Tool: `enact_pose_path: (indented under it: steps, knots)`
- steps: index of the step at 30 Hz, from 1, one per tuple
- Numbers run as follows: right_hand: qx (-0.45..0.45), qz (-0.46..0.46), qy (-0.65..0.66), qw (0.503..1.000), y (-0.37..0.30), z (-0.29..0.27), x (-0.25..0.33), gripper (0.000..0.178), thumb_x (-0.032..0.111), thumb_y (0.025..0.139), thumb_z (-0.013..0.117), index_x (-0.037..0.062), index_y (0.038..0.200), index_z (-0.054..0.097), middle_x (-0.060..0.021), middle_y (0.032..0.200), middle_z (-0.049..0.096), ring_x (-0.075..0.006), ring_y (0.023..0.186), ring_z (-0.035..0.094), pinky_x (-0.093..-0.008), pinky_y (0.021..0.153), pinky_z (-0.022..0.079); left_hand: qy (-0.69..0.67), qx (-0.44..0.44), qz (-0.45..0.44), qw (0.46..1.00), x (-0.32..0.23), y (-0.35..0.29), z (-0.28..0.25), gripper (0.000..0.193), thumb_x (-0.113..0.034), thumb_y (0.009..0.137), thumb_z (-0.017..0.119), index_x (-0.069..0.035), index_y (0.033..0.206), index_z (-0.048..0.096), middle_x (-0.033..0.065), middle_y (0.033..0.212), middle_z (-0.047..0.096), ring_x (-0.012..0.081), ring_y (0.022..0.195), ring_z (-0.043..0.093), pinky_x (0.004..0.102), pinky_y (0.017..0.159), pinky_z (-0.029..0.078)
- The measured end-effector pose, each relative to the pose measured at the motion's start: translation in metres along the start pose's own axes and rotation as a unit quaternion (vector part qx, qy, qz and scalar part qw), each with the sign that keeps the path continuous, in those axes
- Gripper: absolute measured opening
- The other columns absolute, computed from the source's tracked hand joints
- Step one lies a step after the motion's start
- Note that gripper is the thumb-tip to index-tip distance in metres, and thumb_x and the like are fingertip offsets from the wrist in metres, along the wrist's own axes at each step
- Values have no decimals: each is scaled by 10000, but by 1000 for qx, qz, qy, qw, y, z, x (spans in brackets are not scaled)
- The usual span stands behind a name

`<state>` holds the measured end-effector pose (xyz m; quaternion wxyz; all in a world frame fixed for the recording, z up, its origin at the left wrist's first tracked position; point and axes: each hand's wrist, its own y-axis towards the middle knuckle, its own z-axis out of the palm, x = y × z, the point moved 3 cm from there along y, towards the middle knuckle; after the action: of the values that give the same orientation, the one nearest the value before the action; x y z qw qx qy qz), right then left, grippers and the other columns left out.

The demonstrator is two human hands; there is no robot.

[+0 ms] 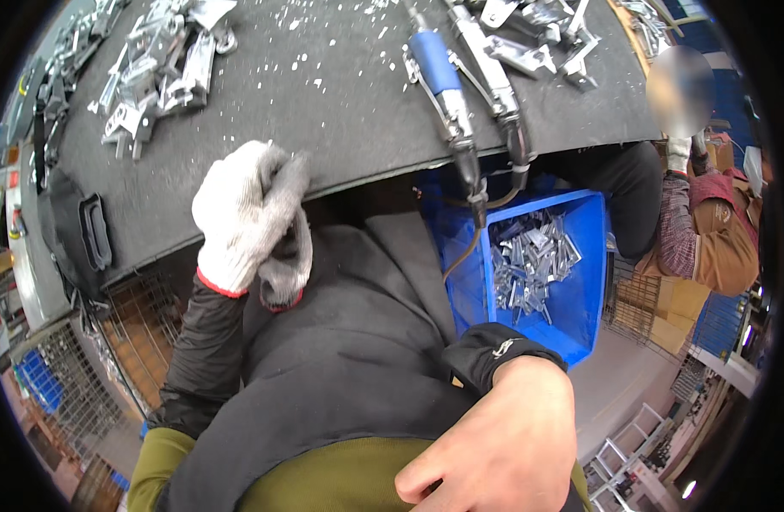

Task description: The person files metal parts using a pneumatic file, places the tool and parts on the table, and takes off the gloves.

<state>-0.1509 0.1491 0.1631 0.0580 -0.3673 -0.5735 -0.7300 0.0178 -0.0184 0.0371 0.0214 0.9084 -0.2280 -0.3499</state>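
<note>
My left hand (236,218) wears a white knit work glove with a red cuff edge. It is closed on a second, greyer work glove (288,271), which hangs down with its red-trimmed cuff over my dark apron (349,341). Both are at the near edge of the dark workbench (323,111). My bare right hand (515,439) is low in front of my body, below a black sleeve cuff. Its fingers bend toward the left and are mostly cut off by the lower edge, so whether it holds anything is hidden.
Shiny metal parts lie in piles (166,72) at the bench's left and far right. A blue-bodied air tool (434,64) and a silver air tool (490,64) lie with hoses over the edge. Below is a blue bin (592,282) of metal pieces. Another person (708,222) is at right.
</note>
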Motion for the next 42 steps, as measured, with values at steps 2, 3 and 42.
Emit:
enact_pose_path:
  steps: [2,3,42]
  knots:
    - [64,56,70,994,-4,6,-2,327,232,715,672,114,526,432,-94,573,404,-324,706,501,-461,724,416,9,7,-9,1000,2,-1,1,172,-195,890,748,-40,842,689,76,675,628,175,589,596,320,596,485]
    - [30,61,70,995,-4,4,-2,339,214,687,661,123,497,395,-88,547,366,-309,678,449,-448,699,386,11,11,-17,1000,3,-1,1,172,-195,890,748,-40,842,689,76,675,628,175,589,596,320,596,485]
    - [-235,72,-318,916,-14,-60,-14,362,233,852,714,101,602,488,-29,653,420,-179,576,434,-344,543,358,5,-35,20,999,3,2,5,178,-195,889,792,-59,826,696,94,700,662,195,581,621,309,585,491]
